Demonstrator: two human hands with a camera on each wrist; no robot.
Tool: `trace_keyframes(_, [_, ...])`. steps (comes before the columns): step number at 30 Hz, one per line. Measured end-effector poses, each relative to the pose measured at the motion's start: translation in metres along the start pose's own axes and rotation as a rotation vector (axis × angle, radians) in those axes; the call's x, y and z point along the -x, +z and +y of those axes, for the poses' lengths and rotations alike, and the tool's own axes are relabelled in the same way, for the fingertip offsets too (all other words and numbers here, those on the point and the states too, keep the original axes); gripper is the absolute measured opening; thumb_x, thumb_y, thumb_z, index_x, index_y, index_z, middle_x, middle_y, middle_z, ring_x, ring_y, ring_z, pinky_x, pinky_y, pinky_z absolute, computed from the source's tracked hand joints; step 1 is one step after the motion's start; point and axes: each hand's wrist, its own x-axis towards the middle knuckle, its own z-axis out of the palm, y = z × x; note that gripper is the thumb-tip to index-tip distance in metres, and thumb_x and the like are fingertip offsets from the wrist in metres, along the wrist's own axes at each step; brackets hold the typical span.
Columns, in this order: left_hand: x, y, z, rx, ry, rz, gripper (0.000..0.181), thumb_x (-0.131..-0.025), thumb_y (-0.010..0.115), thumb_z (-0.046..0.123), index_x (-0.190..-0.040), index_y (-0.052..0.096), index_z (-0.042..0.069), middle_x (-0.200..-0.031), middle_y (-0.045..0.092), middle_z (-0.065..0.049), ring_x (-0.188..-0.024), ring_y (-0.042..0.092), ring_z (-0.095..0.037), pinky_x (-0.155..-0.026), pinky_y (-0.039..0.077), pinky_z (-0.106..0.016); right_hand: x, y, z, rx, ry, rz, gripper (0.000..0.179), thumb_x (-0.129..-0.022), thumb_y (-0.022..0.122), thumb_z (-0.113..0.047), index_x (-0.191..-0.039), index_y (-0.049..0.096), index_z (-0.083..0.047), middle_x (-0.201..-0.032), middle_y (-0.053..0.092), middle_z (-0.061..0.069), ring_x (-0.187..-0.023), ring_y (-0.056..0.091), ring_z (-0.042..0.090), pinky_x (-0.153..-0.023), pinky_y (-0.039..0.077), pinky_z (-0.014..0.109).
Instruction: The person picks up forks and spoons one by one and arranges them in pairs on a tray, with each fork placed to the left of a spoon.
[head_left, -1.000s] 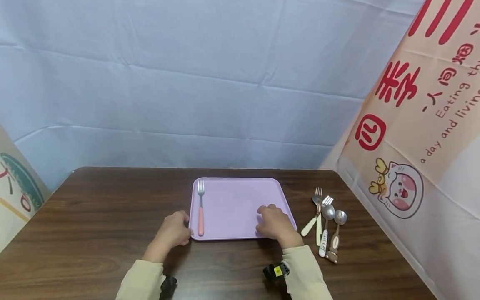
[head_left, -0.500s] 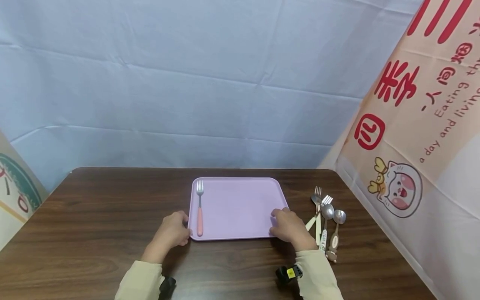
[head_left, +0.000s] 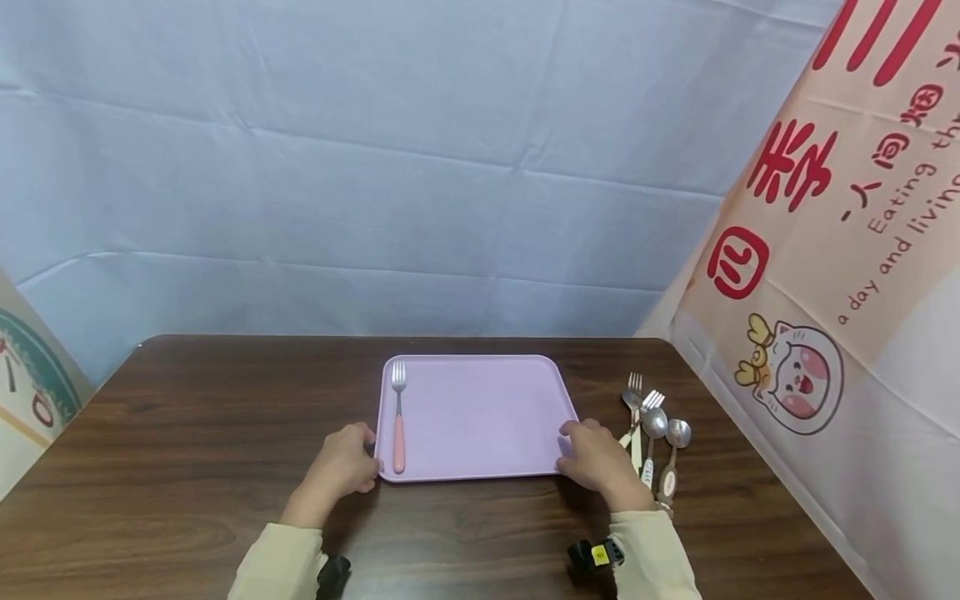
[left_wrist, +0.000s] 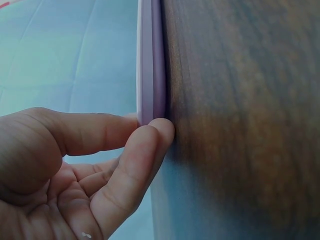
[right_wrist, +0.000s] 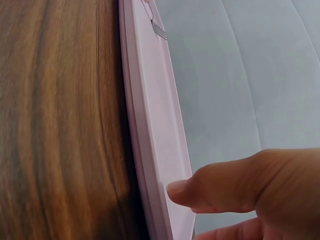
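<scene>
A lavender tray [head_left: 480, 417] lies flat on the table with a pink-handled fork [head_left: 399, 417] along its left side. My left hand [head_left: 341, 462] pinches the tray's near left corner. In the left wrist view the thumb [left_wrist: 100, 132] lies against the rim, and a finger [left_wrist: 135, 165] presses its outer side. My right hand [head_left: 596, 460] is at the near right corner, thumb and forefinger spread apart. The right wrist view has its thumb [right_wrist: 220, 187] extended over the tray's near rim; the other fingers are mostly hidden.
Right of the tray, several forks [head_left: 651, 400] and spoons [head_left: 678, 433] lie loosely piled, their handles partly behind my right hand. Brown wood table [head_left: 187, 450] extends to the left. Behind stands a pale blue cloth [head_left: 375, 208], with a printed cloth [head_left: 810, 333] at the right.
My right hand has slid rightward from over the tray to its right edge, now covering part of the cutlery handles. My left hand has stayed at the left corner.
</scene>
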Motion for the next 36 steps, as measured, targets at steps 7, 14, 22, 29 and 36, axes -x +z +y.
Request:
trace_keyframes(7, [0.0,0.0,-0.001,-0.013,0.022,0.0,0.031,-0.076,0.061,-0.008,-0.105,0.051,-0.015,-0.063,0.055,-0.01,-0.048,0.058,-0.015,-0.044,0.052,-0.027,0.006,-0.003,0.01,0.001,0.04,0.013,0.041,-0.069,0.071,-0.015,-0.106,0.062,0.001,-0.096,0.059,0.02,-0.085,0.059,0.036,-0.068,0.051,0.049])
trace_keyframes(14, [0.0,0.001,-0.001,-0.018,0.011,-0.001,0.032,-0.077,0.061,-0.008,-0.107,0.052,-0.014,-0.063,0.055,-0.01,-0.048,0.057,-0.015,-0.044,0.052,-0.027,0.011,-0.008,0.022,-0.034,0.083,-0.012,0.039,-0.071,0.071,-0.013,-0.106,0.062,0.002,-0.1,0.059,0.02,-0.092,0.056,0.035,-0.072,0.049,0.053])
trace_keyframes(22, [0.001,0.001,-0.002,-0.005,0.029,0.008,0.031,-0.076,0.061,-0.008,-0.105,0.052,-0.014,-0.062,0.054,-0.01,-0.046,0.057,-0.015,-0.043,0.052,-0.027,0.016,-0.012,0.04,-0.074,0.133,-0.011,0.039,-0.071,0.07,-0.011,-0.106,0.063,0.003,-0.099,0.06,0.02,-0.093,0.056,0.037,-0.075,0.048,0.054])
trace_keyframes(29, [0.001,0.0,-0.002,-0.007,0.029,0.004,0.032,-0.077,0.061,-0.008,-0.106,0.051,-0.015,-0.061,0.055,-0.009,-0.047,0.057,-0.015,-0.043,0.051,-0.026,0.02,-0.015,0.057,-0.098,0.151,0.01,0.035,-0.069,0.068,-0.004,-0.102,0.062,0.006,-0.091,0.062,0.02,-0.078,0.057,0.03,-0.063,0.049,0.047])
trace_keyframes(36, [0.001,0.001,-0.002,-0.005,0.019,0.008,0.031,-0.077,0.061,-0.008,-0.106,0.052,-0.014,-0.061,0.055,-0.009,-0.046,0.057,-0.014,-0.043,0.051,-0.026,0.019,-0.012,0.071,-0.132,0.198,0.04,0.015,-0.071,0.062,-0.003,-0.084,0.061,0.004,-0.062,0.051,0.004,-0.057,0.052,0.022,-0.053,0.046,0.04])
